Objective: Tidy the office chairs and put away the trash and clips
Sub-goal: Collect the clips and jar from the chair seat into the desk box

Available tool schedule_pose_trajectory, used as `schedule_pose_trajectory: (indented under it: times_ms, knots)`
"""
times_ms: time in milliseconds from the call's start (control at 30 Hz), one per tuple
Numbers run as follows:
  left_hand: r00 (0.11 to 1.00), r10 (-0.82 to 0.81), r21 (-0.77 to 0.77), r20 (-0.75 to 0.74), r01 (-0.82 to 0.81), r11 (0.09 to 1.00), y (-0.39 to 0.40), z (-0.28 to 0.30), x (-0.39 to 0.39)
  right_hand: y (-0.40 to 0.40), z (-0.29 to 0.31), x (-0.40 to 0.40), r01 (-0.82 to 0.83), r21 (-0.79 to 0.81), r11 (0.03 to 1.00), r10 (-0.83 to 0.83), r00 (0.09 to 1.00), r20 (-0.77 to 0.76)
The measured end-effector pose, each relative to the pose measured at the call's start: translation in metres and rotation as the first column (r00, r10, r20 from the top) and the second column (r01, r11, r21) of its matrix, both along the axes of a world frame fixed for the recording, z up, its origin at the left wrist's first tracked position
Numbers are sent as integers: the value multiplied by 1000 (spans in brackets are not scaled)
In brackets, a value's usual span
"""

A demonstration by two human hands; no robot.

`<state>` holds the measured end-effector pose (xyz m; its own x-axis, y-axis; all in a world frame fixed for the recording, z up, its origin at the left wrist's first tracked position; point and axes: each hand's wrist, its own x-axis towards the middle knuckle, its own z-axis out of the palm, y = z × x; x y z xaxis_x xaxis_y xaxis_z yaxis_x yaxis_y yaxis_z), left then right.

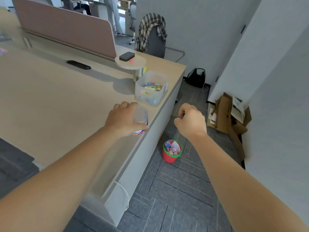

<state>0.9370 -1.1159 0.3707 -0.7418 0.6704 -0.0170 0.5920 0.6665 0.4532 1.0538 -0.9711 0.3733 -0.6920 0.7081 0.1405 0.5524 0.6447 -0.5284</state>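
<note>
My left hand (122, 118) grips a clear plastic bottle (141, 118) with a red, white and blue label, lying at the desk's right edge. My right hand (190, 121) is off the desk's side, above the floor, fingers pinched on a small dark metal clip (183, 113). A clear plastic box (151, 88) holding several coloured clips stands on the desk just beyond the bottle. Below my right hand, a small red bin with a green rim (171, 151) sits on the floor with paper trash in it. A grey office chair (156, 41) draped with a plaid shirt stands behind the desk corner.
The beige desk (58, 97) has a pink divider (66, 25), a black pen case (78, 64) and a round shelf carrying a black box (127, 56). Flattened cardboard (229, 114) leans on the right wall. A black bag (196, 77) lies by the wall. People stand far behind.
</note>
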Motion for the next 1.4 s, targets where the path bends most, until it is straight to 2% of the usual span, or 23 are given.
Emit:
schedule_pose_trajectory:
  times_ms: [267,567,767,900,1233,1300,1400]
  knots:
    - [997,69,18,-29,-68,998,91,9,-65,90,-1,-56,20,-12,1000,-20,1000,-5]
    - [959,280,17,-47,-280,960,218,-2,-144,240,-12,-153,-210,7,978,210,977,-28]
    - [935,353,-45,-34,-354,934,287,-13,-185,313,-29,-205,-351,-71,934,352,936,11]
    - [932,363,-139,16,-357,924,314,-34,-218,338,-44,-237,-422,-120,899,428,904,23]
    - [979,199,-387,47,-166,907,336,-89,-266,350,-67,-306,-512,-122,850,522,850,73]
    - [978,195,-378,69,-156,913,334,-87,-270,343,-68,-322,-534,-117,837,545,833,97]
    - [971,227,-269,75,-199,942,326,-76,-277,330,-70,-346,-563,-95,821,571,814,108]
